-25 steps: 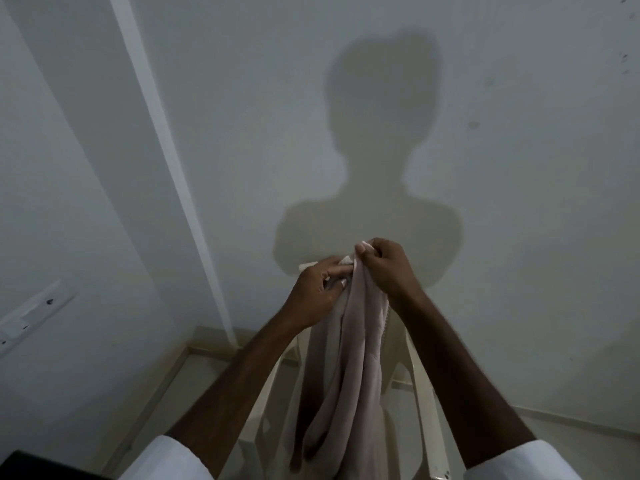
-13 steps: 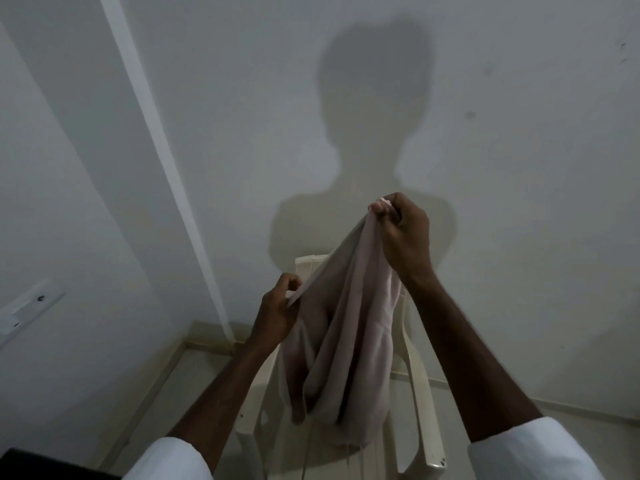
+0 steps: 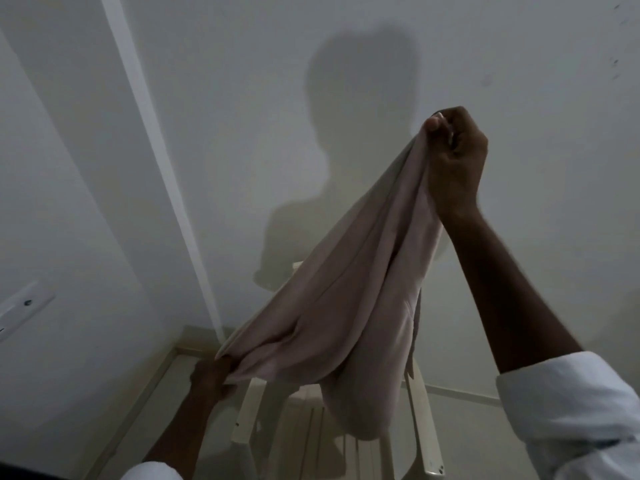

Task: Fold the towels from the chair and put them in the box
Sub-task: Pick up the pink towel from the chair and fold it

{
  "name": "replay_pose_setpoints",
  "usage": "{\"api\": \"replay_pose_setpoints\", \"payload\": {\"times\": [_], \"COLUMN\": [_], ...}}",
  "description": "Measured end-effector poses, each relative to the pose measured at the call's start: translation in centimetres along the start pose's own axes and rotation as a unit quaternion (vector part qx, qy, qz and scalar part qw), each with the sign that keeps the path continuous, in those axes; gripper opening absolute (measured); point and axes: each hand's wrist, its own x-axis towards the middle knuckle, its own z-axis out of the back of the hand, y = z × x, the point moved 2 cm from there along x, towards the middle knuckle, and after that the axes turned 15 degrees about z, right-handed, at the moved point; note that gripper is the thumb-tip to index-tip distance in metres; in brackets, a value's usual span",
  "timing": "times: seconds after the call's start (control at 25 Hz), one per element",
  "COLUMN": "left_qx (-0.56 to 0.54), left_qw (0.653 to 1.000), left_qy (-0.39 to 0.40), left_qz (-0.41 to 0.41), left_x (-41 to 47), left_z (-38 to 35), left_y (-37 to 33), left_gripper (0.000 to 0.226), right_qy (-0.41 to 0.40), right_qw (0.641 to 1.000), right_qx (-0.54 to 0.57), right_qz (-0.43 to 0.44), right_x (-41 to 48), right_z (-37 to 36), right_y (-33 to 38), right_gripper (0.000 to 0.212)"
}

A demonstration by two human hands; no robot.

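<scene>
1. The right hand is held high. Its fingers and thumb are curled round one corner of the pale pink towel and pinch it at the top.
2. The left hand is low and to the left. It grips the other end of the towel's upper edge in curled fingers, and the cloth covers its fingertips.
3. The towel hangs in the air, stretched on a slant between the two hands, with loose folds sagging toward the seat below. I cannot tell whether the lowest fold touches the seat.
4. A white plastic chair stands close to the wall, directly under the towel. The cloth hides most of its backrest and part of its seat, while both armrests show.
5. A white strip runs down the wall to the skirting, just left of the chair.
6. A switch plate sits on the side wall at the left edge.
7. The person's shadow falls on the wall behind the towel.
8. White sleeves show at the bottom of the view.
</scene>
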Motion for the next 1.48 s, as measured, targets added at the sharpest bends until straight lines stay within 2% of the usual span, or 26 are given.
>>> {"api": "replay_pose_setpoints", "payload": {"times": [0.08, 0.16, 0.24, 0.28, 0.4, 0.48, 0.52, 0.6, 0.64, 0.72, 0.8, 0.88, 0.96, 1.0, 1.12, 1.24, 1.32, 1.4, 1.48], "left_qx": [-0.110, -0.091, -0.063, -0.048, 0.100, 0.144, 0.106, -0.017, -0.070, -0.114, -0.094, -0.004, 0.113, 0.132, 0.108, 0.052, 0.012, 0.005, 0.023], "left_qw": [0.982, 0.978, 0.978, 0.983, 0.985, 0.981, 0.991, 0.997, 0.991, 0.981, 0.986, 0.990, 0.971, 0.965, 0.972, 0.987, 0.986, 0.990, 0.996], "left_qy": [0.145, 0.185, 0.199, 0.176, -0.005, -0.062, -0.040, 0.068, 0.114, 0.155, 0.131, 0.063, -0.004, -0.022, -0.019, 0.101, 0.156, 0.136, 0.039], "left_qz": [0.056, 0.031, -0.006, -0.036, -0.142, -0.114, -0.074, 0.019, 0.034, 0.009, -0.041, -0.125, -0.209, -0.224, -0.205, -0.113, -0.055, -0.045, -0.074], "left_x": [0.4, 0.3, 0.0, -0.1, -0.1, 0.6, 0.9, 0.6, 0.2, -0.1, -0.5, -0.7, -1.0, -1.0, -0.6, -0.4, -0.7, -1.7, -2.2], "left_z": [0.1, 0.7, 1.4, 1.8, 3.3, 3.9, 4.1, 3.7, 3.4, 3.0, 2.8, 2.9, 3.0, 3.1, 3.1, 2.0, 1.3, 0.8, 0.7], "left_y": [0.8, 0.9, 1.0, 1.3, 2.2, 2.8, 3.1, 3.2, 3.0, 2.5, 2.5, 3.2, 3.8, 4.0, 4.2, 4.8, 5.2, 5.4, 5.6], "left_gripper": [0.023, 0.037, 0.039, 0.033, 0.012, 0.019, 0.019, 0.013, 0.011, 0.019, 0.016, 0.007, 0.013, 0.016, 0.011, 0.012, 0.026, 0.019, 0.016], "right_qy": [0.000, -0.005, -0.006, -0.007, -0.019, -0.017, -0.016, -0.030, -0.037, -0.042, -0.046, -0.052, -0.054, -0.054, -0.063, -0.079, -0.096, -0.108, -0.104], "right_qw": [1.000, 0.999, 0.999, 0.998, 0.997, 0.996, 0.995, 0.994, 0.993, 0.992, 0.992, 0.992, 0.991, 0.990, 0.987, 0.982, 0.978, 0.976, 0.977], "right_qx": [-0.011, -0.020, -0.021, -0.017, 0.000, 0.003, 0.001, -0.002, -0.003, -0.006, -0.008, -0.011, -0.023, -0.034, -0.058, -0.071, -0.072, -0.066, -0.058], "right_qz": [-0.012, -0.028, -0.045, -0.055, -0.081, -0.089, -0.094, -0.106, -0.111, -0.116, -0.116, -0.115, -0.120, -0.126, -0.138, -0.154, -0.173, -0.177, -0.175], "right_x": [0.3, 0.1, 0.1, 0.1, 0.3, 0.3, 0.1, -0.2, -0.3, -0.4, -0.4, -0.3, -0.3, -0.3, -0.4, -0.3, -0.2, -0.2, -0.3], "right_z": [-0.4, -0.8, -1.0, -1.1, -1.1, -1.1, -1.3, -1.7, -1.8, -1.9, -1.9, -1.9, -1.9, -1.9, -1.8, -1.7, -1.5, -1.3, -1.3], "right_y": [-0.4, -1.2, -1.9, -2.2, -2.7, -3.0, -3.1, -3.4, -3.6, -3.9, -4.3, -4.6, -4.8, -4.9, -5.4, -5.8, -6.2, -6.5, -6.7], "right_gripper": [0.016, 0.018, 0.021, 0.023, 0.033, 0.034, 0.034, 0.034, 0.034, 0.035, 0.037, 0.038, 0.038, 0.038, 0.037, 0.039, 0.040, 0.041, 0.039]}}
